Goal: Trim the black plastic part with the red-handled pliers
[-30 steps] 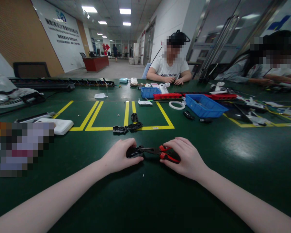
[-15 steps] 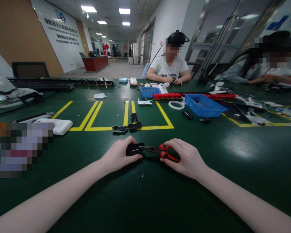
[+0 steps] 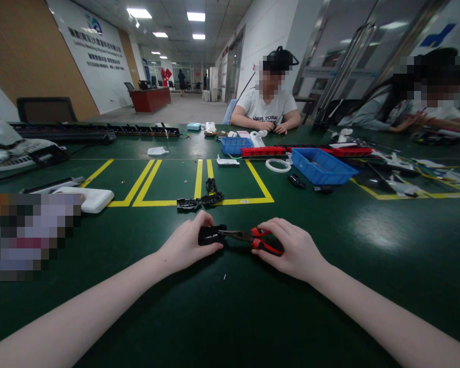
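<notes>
My left hand [image 3: 187, 240] is closed around a small black plastic part [image 3: 210, 235] just above the green table. My right hand [image 3: 297, 248] grips the red handles of long-nose pliers [image 3: 266, 244]. The pliers' dark jaws point left and meet the right end of the black part; whether they pinch it is too small to tell. Beyond my hands, several black broken-looking pieces [image 3: 212, 199] lie by the yellow tape. A tiny white sliver [image 3: 225, 277] rests on the table nearer to me.
Ahead on the right are a blue bin [image 3: 324, 167], a smaller blue bin [image 3: 235, 146], a white ring [image 3: 278, 165] and red strips [image 3: 263, 152]. A white box [image 3: 97, 200] lies left. A person [image 3: 268, 110] sits across the table [image 3: 168, 327].
The view has shifted very slightly. Both hands, the black part and the pliers hold nearly the same positions.
</notes>
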The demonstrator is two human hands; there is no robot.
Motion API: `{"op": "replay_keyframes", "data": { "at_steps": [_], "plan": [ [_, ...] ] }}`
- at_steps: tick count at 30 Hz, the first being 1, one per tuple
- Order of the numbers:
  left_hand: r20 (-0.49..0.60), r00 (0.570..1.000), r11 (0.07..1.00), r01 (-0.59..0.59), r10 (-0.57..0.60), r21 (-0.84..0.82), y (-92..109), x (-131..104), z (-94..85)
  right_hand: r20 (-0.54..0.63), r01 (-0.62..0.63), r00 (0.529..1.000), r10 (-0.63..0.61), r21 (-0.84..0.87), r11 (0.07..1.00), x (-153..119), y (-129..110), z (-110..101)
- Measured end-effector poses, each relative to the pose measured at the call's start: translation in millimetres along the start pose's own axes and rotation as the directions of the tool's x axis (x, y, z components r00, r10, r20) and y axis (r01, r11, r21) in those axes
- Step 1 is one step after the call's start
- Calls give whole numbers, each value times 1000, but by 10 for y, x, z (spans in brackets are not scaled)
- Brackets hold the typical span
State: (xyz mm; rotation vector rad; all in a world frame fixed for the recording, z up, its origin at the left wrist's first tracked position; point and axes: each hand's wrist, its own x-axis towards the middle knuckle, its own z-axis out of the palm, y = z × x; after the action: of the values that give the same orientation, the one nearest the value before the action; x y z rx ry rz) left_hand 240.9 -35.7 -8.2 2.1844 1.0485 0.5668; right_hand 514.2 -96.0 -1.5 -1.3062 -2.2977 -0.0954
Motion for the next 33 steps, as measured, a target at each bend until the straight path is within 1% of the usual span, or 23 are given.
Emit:
{"op": "replay_keyframes", "data": {
  "at_steps": [7, 14, 18, 24, 28, 33],
  "plan": [
    [16, 999, 999, 30, -30, -29, 92, -33, -41, 5, -7, 1000, 7, 3, 1000, -2, -3, 0],
    [56, 998, 999, -22, 20, 25, 11, -1, -15, -18, 13, 1000, -13, -9, 1000, -3, -6, -5],
    [50, 999, 1000, -11, 9, 28, -12, 12, -3, -45, 20, 999, -21, -26, 999, 4, -5, -4],
    [79, 997, 999, 4, -7, 32, 13, 9, -26, -20, 25, 999, -25, -12, 1000, -13, 15, 14],
    [64, 998, 999, -17, 20, -49, 11, 19, -38, -15, 29, 999, -29, -10, 1000, -15, 11, 23],
    [10, 998, 989, 66, -65, -134, -13, 52, -31, -15, 51, 999, -51, -18, 999, 13, -36, 39]
  ]
}}
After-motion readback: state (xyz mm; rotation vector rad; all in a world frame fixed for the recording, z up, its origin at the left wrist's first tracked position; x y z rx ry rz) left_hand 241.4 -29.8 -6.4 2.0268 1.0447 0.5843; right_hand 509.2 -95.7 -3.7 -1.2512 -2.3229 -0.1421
